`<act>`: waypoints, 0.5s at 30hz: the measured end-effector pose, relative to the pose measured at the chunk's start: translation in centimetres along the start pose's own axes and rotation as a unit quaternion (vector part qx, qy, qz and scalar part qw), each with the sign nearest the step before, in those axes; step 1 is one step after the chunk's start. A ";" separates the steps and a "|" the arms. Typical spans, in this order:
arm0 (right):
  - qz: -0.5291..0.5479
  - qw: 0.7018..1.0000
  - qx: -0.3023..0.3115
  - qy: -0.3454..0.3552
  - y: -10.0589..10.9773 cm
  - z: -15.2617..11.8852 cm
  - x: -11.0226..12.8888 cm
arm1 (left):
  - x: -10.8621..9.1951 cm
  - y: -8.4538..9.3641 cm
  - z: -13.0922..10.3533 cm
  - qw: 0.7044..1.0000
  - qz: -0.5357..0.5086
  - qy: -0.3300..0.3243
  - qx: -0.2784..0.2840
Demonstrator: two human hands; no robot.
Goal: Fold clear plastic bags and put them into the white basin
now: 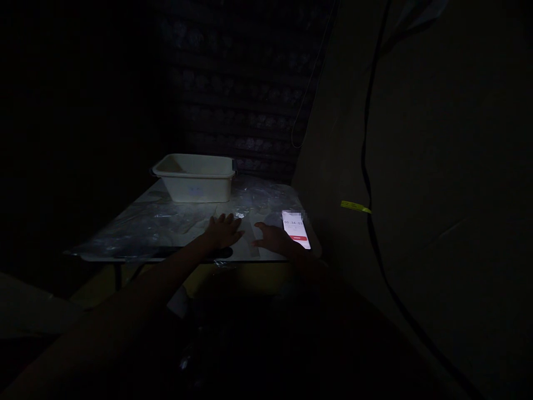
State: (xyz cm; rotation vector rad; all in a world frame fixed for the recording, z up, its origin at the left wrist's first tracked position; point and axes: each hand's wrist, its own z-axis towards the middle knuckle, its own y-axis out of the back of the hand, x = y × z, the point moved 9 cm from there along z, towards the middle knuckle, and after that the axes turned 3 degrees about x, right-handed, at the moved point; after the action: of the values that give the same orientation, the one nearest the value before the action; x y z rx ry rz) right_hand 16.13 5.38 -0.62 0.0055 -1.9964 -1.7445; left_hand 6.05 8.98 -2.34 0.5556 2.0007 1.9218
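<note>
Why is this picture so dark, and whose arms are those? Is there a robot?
No robot here! The arms belong to a person wearing a camera on their head. It looks forward and down, and the place is dim.

In front is a table with crinkly clear plastic on it. A pale tub stands towards the back. A bright phone lies beside the right hand.

The left hand is spread out, and the right one is open too. I can't see either holding anything. A long dark thing lies along the near edge; it's too dark to tell what.
</note>
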 end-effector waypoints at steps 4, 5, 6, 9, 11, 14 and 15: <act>-0.010 0.999 0.034 0.015 -0.4 0.1 -0.2 | 0.1 -0.2 0.1 1.000 0.004 -0.006 -0.008; -0.007 0.999 0.045 0.014 -0.6 0.1 -0.4 | 0.2 -0.3 0.1 1.000 0.004 -0.007 -0.009; -0.006 0.998 0.054 0.014 -0.7 0.1 -0.5 | 0.2 -0.4 0.1 1.000 0.005 -0.007 -0.009; -0.008 0.997 0.073 0.027 -0.9 -0.1 -0.6 | 0.4 -0.6 0.2 1.000 0.007 -0.003 -0.010; -0.005 0.995 0.088 0.044 -1.1 -0.4 -0.3 | 0.4 -0.6 0.2 1.000 0.009 -0.001 -0.009; 0.004 0.992 0.109 0.069 -1.3 -0.7 0.2 | 0.2 -0.4 0.0 1.000 0.013 -0.007 -0.013; 0.010 0.991 0.113 0.075 -1.3 -0.8 0.4 | 0.1 -0.3 -0.1 1.000 0.016 -0.009 -0.016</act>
State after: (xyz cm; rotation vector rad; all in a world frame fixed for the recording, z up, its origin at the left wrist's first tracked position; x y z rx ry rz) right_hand 15.69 4.26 -1.67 0.1849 -2.0628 -1.4522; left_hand 5.92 8.97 -2.60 0.5985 1.9576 1.9561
